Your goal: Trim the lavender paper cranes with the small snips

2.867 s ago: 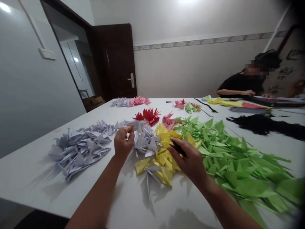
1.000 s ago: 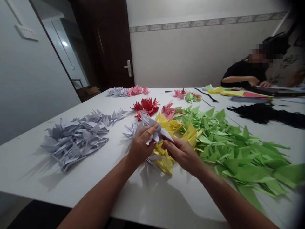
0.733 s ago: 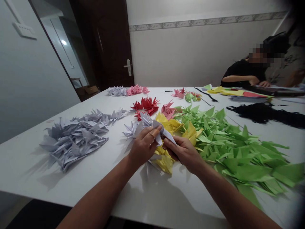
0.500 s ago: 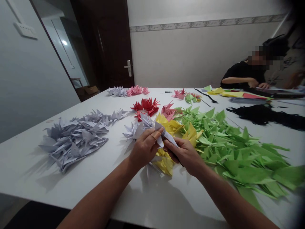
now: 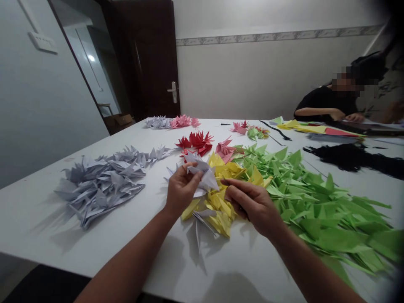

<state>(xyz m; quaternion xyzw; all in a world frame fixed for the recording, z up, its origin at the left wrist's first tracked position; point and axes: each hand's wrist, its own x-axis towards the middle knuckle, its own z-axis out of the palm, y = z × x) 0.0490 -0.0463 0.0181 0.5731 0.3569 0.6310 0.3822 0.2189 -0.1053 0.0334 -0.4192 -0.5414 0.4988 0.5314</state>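
My left hand [image 5: 182,187] is closed on a pale grey folded paper crane [image 5: 203,174], pinched between thumb and fingers above the yellow folded cranes [image 5: 227,170]. Just to its right, my right hand [image 5: 252,202] is closed, thumb against fingers, on a small, thin dark thing whose kind I cannot make out; its tip [image 5: 224,182] points toward the crane. Beneath both hands, yellow and pale grey cranes lie bunched on the white table [image 5: 126,252]. How they are joined is hidden.
A grey crane pile [image 5: 104,185] lies left, a large green pile [image 5: 315,210] right. Red cranes [image 5: 195,143] and pink cranes [image 5: 224,150] sit beyond. Black strands [image 5: 350,158] and coloured paper [image 5: 318,129] lie far right, where another person [image 5: 325,103] sits.
My hands have moved apart. The grey crane stays in my left hand, turned and now clear of my right hand, which has drawn slightly right. The view has shifted a little.
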